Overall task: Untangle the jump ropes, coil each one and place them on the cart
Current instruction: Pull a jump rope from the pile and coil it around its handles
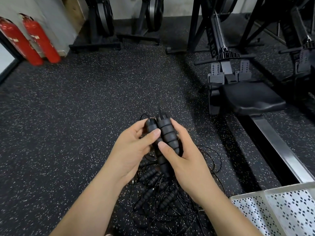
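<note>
While both hands are meeting in the middle of the view, they are holding two black jump rope handles [162, 137] side by side above the floor. The left hand [131, 150] is gripping the smoother handle [150, 127], with its thumb lying across the front and its fingers curling behind. The right hand [185, 159] is gripping the ribbed handle [167, 135], with its thumb pressing on the lower part. The two handles are touching each other along their length, and their upper ends are pointing away from the person. A thin black cable is coming out near these upper ends, but I cannot tell to which handle it belongs.

Directly under the hands, a tangled pile of jump ropes [158, 198] is lying on the floor. Several more ribbed black handles are resting in it, and thin black cables are looping around them and spreading out to the right.

Near this pile, at the lower right corner, the white perforated cart [272, 190] is showing only partly.

Further to the right, a black rowing machine is standing, with its padded seat [252, 97] sitting on a long metal rail [279, 149]. Two red fire extinguishers [29, 41] are leaning by the wall at the far left. The dark speckled rubber floor [76, 108] is covering the whole room.
</note>
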A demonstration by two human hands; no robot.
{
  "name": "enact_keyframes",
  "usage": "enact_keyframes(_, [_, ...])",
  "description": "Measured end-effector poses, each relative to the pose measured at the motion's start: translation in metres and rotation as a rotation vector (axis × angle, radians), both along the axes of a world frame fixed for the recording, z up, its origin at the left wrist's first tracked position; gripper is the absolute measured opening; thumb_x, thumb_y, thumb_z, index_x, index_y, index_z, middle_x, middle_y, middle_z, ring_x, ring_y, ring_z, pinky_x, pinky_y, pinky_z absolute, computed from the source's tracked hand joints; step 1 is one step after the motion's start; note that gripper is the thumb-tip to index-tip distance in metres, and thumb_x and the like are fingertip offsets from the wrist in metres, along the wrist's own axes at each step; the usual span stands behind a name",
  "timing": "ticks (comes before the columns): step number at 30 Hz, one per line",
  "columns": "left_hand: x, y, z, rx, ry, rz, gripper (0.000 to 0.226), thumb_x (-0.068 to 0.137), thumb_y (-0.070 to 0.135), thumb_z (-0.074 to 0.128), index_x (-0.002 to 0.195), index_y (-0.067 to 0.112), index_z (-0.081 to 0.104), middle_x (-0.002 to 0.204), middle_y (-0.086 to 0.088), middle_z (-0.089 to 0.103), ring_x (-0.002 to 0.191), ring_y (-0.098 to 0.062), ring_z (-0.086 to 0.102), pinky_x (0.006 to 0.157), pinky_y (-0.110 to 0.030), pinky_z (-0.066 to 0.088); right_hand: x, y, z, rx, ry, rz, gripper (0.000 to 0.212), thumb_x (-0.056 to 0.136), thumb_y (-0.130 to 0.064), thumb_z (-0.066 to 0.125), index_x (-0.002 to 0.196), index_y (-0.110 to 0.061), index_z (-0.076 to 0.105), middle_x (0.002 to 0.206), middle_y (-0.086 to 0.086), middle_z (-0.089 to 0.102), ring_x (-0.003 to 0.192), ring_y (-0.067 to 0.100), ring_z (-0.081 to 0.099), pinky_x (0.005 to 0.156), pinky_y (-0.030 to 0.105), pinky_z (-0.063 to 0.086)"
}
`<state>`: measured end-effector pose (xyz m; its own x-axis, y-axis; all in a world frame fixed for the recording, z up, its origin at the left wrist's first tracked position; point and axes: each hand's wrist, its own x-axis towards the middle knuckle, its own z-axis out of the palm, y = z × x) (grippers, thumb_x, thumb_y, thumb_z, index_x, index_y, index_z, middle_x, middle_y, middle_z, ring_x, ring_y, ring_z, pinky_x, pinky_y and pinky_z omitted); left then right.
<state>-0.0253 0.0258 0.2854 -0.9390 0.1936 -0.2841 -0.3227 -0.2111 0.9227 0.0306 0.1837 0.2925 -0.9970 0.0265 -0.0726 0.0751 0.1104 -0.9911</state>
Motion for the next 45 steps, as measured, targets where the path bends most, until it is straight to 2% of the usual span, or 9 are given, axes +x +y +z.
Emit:
enact_keyframes(7, [0.000, -0.003, 0.003, -0.207, 0.138, -0.027, 0.028, 0.098, 0.021, 0.078, 0.125, 0.029, 0.076, 0.126, 0.003, 0.078, 0.125, -0.019, 0.071, 0.114, -0.048, 0.051, -0.004, 0.010, -0.005, -0.064, -0.118, 0.123, 0.087, 0.088, -0.017, 0.091, 0.155, -0.049, 0.045, 0.139, -0.022, 0.070, 0.128, 0.002, 0.067, 0.108, 0.038, 0.055])
enact_keyframes(11, [-0.004, -0.010, 0.009, -0.684, 0.273, 0.029, 0.028, 0.090, 0.062, 0.074, 0.110, 0.041, 0.074, 0.110, 0.022, 0.077, 0.106, 0.010, 0.068, 0.103, -0.030, 0.055, -0.010, 0.023, -0.003, -0.167, -0.291, 0.122, 0.049, 0.087, -0.011, 0.091, 0.124, -0.013, 0.060, 0.099, 0.005, 0.078, 0.086, 0.026, 0.073, 0.085, 0.058, 0.065])
enact_keyframes(13, [-0.005, -0.012, 0.015, -0.855, 0.361, 0.191, 0.028, 0.096, 0.067, 0.063, 0.103, 0.040, 0.070, 0.104, 0.021, 0.072, 0.096, 0.006, 0.066, 0.090, -0.027, 0.054, -0.011, 0.032, 0.003, -0.221, -0.348, 0.205, 0.043, 0.088, -0.005, 0.087, 0.122, -0.004, 0.060, 0.094, 0.009, 0.075, 0.082, 0.026, 0.068, 0.079, 0.049, 0.064])
enact_keyframes(17, [-0.008, -0.018, 0.020, -0.599, 0.416, 0.191, 0.031, 0.112, 0.044, 0.046, 0.107, 0.032, 0.075, 0.117, 0.015, 0.075, 0.112, -0.004, 0.067, 0.102, -0.033, 0.048, -0.005, 0.038, 0.020, -0.272, -0.378, 0.482, 0.044, 0.092, 0.007, 0.079, 0.130, 0.007, 0.057, 0.095, 0.012, 0.071, 0.081, 0.024, 0.066, 0.068, 0.035, 0.059])
enact_keyframes(27, [0.000, -0.007, 0.037, 0.072, -0.022, 0.211, 0.031, 0.097, 0.047, 0.067, 0.083, 0.019, 0.067, 0.077, 0.005, 0.065, 0.078, -0.016, 0.061, 0.081, -0.036, 0.049, 0.005, 0.031, 0.047, -0.333, -0.231, 0.535, 0.047, 0.090, 0.012, 0.075, 0.134, 0.004, 0.059, 0.097, 0.017, 0.068, 0.076, 0.019, 0.066, 0.068, 0.035, 0.057])
enact_keyframes(31, [0.007, 0.009, 0.033, -0.098, 0.034, 0.207, 0.026, 0.079, 0.041, 0.064, 0.063, 0.024, 0.073, 0.067, 0.006, 0.066, 0.082, -0.023, 0.059, 0.078, -0.039, 0.047, 0.004, 0.019, 0.057, -0.368, -0.118, 0.438, 0.046, 0.088, 0.013, 0.076, 0.130, -0.001, 0.061, 0.089, 0.012, 0.069, 0.071, 0.023, 0.063, 0.070, 0.035, 0.057])
enact_keyframes(36, [0.023, 0.022, 0.029, -0.358, 0.102, 0.008, 0.020, 0.105, -0.009, 0.043, 0.092, -0.004, 0.056, 0.055, -0.003, 0.058, 0.040, -0.008, 0.051, 0.044, -0.022, 0.040, 0.001, 0.009, 0.054, -0.215, 0.028, 0.192, 0.038, 0.088, 0.008, 0.080, 0.116, -0.012, 0.065, 0.097, 0.024, 0.073, 0.072, 0.025, 0.064, 0.072, 0.044, 0.055])
enact_keyframes(41, [0.032, 0.025, 0.041, -0.442, 0.114, -0.123, 0.034, 0.108, 0.000, 0.044, 0.081, 0.018, 0.050, 0.070, -0.006, 0.046, 0.044, 0.003, 0.045, 0.046, -0.012, 0.038, 0.005, 0.014, 0.056, -0.306, -0.002, 0.239, 0.037, 0.090, 0.013, 0.074, 0.119, -0.004, 0.059, 0.095, 0.017, 0.076, 0.082, 0.029, 0.075, 0.069, 0.037, 0.061])
enact_keyframes(45, [0.022, 0.022, 0.038, -0.704, 0.143, -0.185, 0.032, 0.104, 0.000, 0.055, 0.080, 0.021, 0.053, 0.059, 0.005, 0.054, 0.047, -0.006, 0.049, 0.046, -0.025, 0.041, -0.001, 0.020, 0.058, -0.302, 0.004, 0.130, 0.039, 0.092, 0.012, 0.074, 0.122, -0.006, 0.056, 0.100, 0.021, 0.076, 0.080, 0.027, 0.074, 0.067, 0.035, 0.061])
